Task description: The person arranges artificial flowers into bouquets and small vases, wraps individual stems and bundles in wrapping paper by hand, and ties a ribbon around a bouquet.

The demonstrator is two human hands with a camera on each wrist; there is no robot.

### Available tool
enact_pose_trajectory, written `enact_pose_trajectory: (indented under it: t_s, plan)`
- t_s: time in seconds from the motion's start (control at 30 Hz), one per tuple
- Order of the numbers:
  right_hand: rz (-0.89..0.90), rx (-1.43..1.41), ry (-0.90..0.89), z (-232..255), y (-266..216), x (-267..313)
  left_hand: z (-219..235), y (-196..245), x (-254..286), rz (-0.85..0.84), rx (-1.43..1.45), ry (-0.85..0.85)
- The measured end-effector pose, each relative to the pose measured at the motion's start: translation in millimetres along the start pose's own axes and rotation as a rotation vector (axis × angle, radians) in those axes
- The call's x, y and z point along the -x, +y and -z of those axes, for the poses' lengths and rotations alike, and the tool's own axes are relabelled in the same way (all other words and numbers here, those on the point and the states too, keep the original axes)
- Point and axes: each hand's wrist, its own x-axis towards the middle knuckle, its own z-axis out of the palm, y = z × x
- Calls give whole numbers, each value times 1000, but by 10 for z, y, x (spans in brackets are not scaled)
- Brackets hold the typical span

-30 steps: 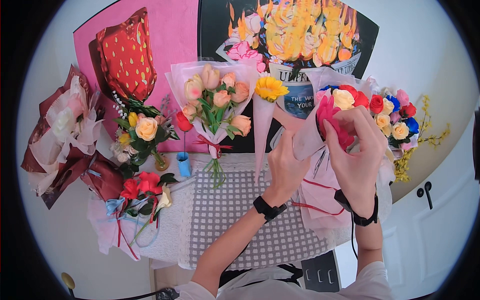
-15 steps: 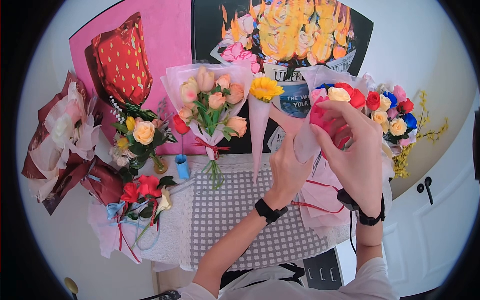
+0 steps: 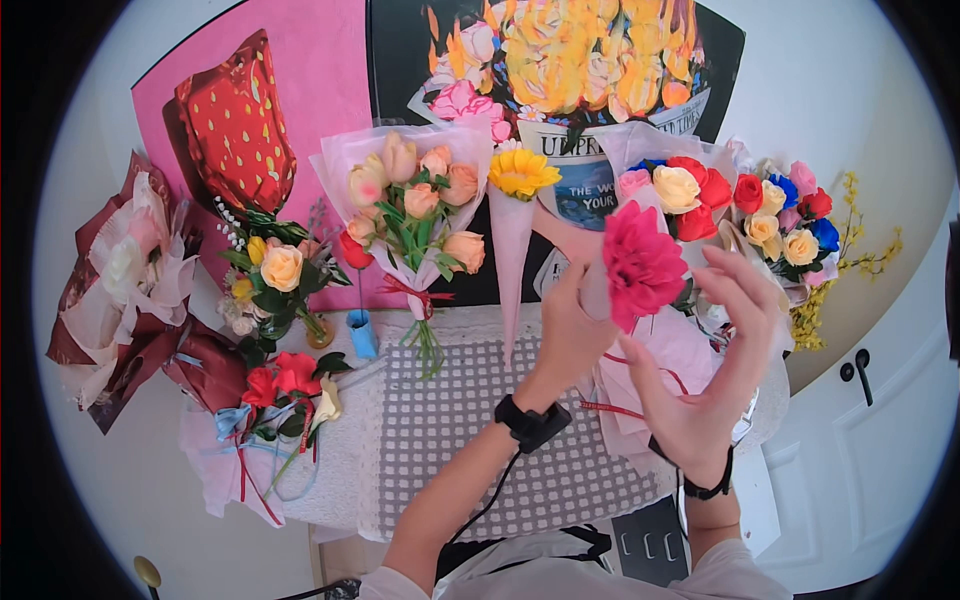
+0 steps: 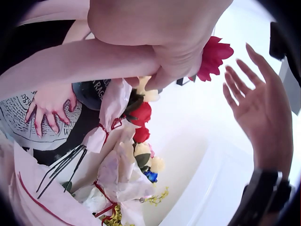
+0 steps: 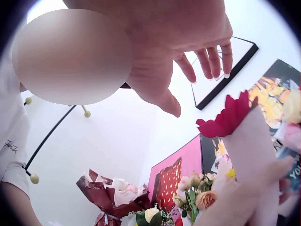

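A magenta flower (image 3: 645, 265) wrapped in a pale paper cone (image 5: 251, 146) is gripped by my left hand (image 3: 572, 325), its fingers curled round the paper below the petals. In the head view the bloom faces the camera. To its right, my right hand (image 3: 708, 385) is held up with fingers apart and nothing in them; the left wrist view also shows the spread fingers of this right hand (image 4: 256, 110) away from the petals. Just left of the bloom, a yellow sunflower (image 3: 523, 174) stands in a narrow pink cone (image 3: 510, 265).
Behind the hands is a bouquet with red and cream roses (image 3: 676, 188). A peach rose and tulip bouquet (image 3: 421, 202) stands at the back of the checked cloth (image 3: 455, 440). Loose red flowers (image 3: 296, 372) lie at left beside a dark red wrapped bouquet (image 3: 120, 330). Paintings (image 3: 330, 60) stand behind.
My right hand has come off the petals and moved down and away, its fingers spreading. The magenta flower has turned to face the camera, still in my left hand.
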Motion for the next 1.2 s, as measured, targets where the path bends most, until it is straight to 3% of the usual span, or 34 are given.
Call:
enact_pose_trajectory:
  t_s: [0.13,0.2,0.27,0.37,0.5,0.57,0.9,1.2]
  plan:
    - [-61,13,-78,-137,152,124,151,-35,-68,137,137,-155]
    - [-101,-62,-83,-194,251,72,205,71,-88,114,77,-196]
    - [-30,-1,-141,-208,355,9,230,95,-79,282,179,-252]
    - [30,-7,-166,-207,469,-81,245,6,-41,318,196,-276]
    - [158,-39,-227,-181,622,-195,228,62,-39,222,164,-278]
    - [174,-75,-242,-163,662,-253,211,22,-50,79,78,-288]
    - [280,-171,-387,-133,726,-367,117,-39,15,53,35,-199]
    - [181,-51,-302,-70,617,-323,3,-67,69,133,92,-50]
